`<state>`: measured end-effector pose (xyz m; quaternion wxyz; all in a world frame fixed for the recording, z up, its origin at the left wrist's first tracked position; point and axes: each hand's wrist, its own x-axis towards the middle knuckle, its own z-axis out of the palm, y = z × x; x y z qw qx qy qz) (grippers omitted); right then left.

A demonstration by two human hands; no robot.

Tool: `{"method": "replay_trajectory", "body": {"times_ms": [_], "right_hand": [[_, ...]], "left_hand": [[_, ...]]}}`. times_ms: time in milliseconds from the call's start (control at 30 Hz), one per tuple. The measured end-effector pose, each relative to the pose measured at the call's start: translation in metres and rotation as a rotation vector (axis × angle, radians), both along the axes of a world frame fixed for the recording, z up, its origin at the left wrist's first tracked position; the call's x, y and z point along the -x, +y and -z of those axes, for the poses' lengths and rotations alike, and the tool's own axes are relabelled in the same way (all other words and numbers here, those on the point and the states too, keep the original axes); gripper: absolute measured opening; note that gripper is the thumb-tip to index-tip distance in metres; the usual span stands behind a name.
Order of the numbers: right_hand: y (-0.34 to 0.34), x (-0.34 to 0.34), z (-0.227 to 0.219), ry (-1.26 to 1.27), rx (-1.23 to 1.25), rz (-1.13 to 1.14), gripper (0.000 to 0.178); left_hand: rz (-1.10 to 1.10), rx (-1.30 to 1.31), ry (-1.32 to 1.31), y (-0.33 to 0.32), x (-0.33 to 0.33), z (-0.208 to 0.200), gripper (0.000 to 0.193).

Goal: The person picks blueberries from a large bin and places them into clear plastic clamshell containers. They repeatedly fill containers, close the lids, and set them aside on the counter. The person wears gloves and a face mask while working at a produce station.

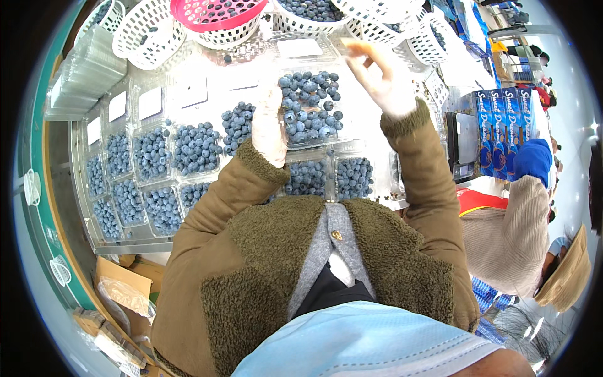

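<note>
A clear plastic clamshell of blueberries (311,129) lies in front of me with its lid (320,51) folded back on the far side. My left hand (269,129) grips its left edge; glare washes out the fingers in part. To the right of the lid, my right hand (380,75) is raised, fingers bent and apart, with nothing seen in them. Beside my left hand stands another filled clamshell (237,125). Two more filled clamshells, a left one (306,179) and a right one (355,178), sit nearer to me.
Rows of filled clamshells (151,154) cover the metal table's left. Stacked clear containers (94,72) stand at far left. White baskets (151,38) and a pink basket (217,16) line the back. A black scale (463,141), blue cartons (502,125) and a co-worker's sleeve (518,232) are right.
</note>
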<state>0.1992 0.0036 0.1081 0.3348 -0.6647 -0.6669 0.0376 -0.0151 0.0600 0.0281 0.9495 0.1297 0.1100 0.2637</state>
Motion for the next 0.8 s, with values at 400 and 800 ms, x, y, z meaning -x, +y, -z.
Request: {"method": "replay_trajectory", "body": {"times_ms": [400,800], "right_hand": [[-0.146,0.018,0.074,0.868,0.019,0.265,0.039],[-0.15,0.001,0.068,1.105,-0.042,0.237,0.052]], "left_hand": [[-0.31,-0.31,0.503,-0.022,-0.016,0.019,0.038],[0.164,-0.353,0.508,-0.055,-0.02,-0.009,0.055]]}}
